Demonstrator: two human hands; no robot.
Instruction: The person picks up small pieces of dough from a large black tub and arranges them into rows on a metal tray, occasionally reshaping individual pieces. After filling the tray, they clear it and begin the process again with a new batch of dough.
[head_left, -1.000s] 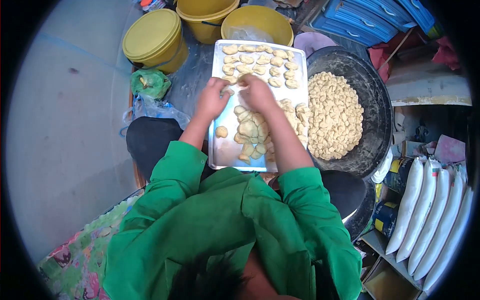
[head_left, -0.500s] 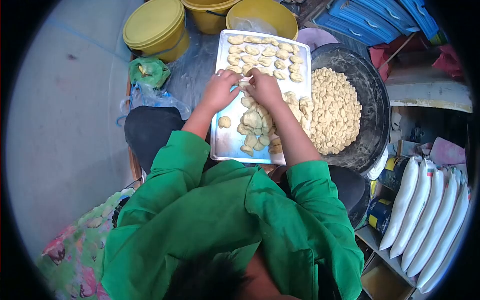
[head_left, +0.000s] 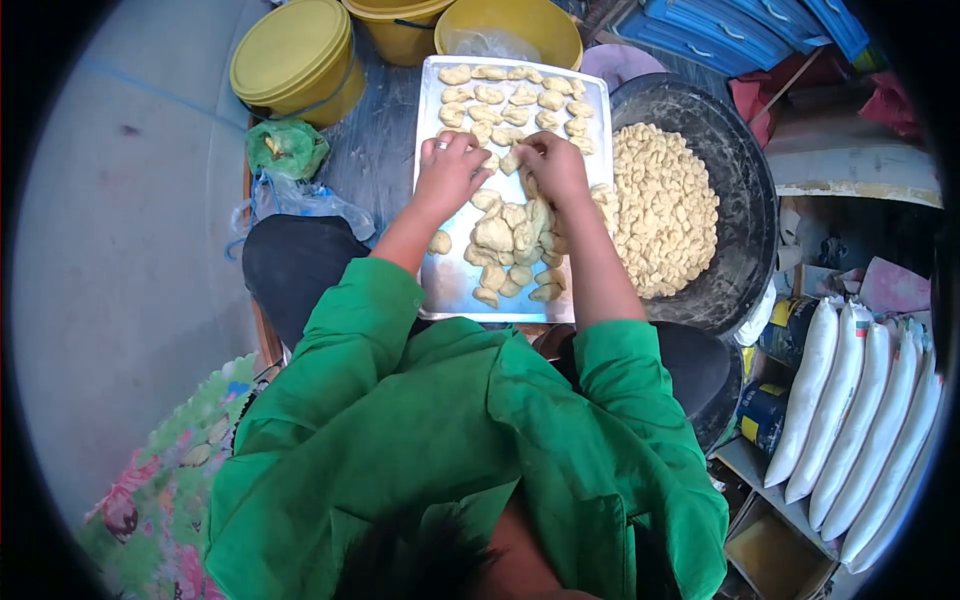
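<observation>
A silver metal tray [head_left: 462, 285] lies in front of me, with rows of shaped dough pieces [head_left: 489, 94] on its far half. Nearer to me on it is a loose heap of dough pieces [head_left: 495, 235]. My right hand [head_left: 555, 168] pinches a small dough piece [head_left: 510, 161] above the end of a row. My left hand [head_left: 450, 176] rests at the tray's left side, fingers curved over dough in the lowest row; whether it grips any is hidden.
A black round basin [head_left: 742, 200] full of small dough pieces adjoins the tray's right side. Yellow buckets [head_left: 290, 60] stand at the back left, above a green plastic bag [head_left: 287, 148]. White filled bags [head_left: 840, 400] lie on a shelf at the right.
My right hand has moved right, away from my left hand, with a dough piece at its fingertips. The whole view has shifted slightly.
</observation>
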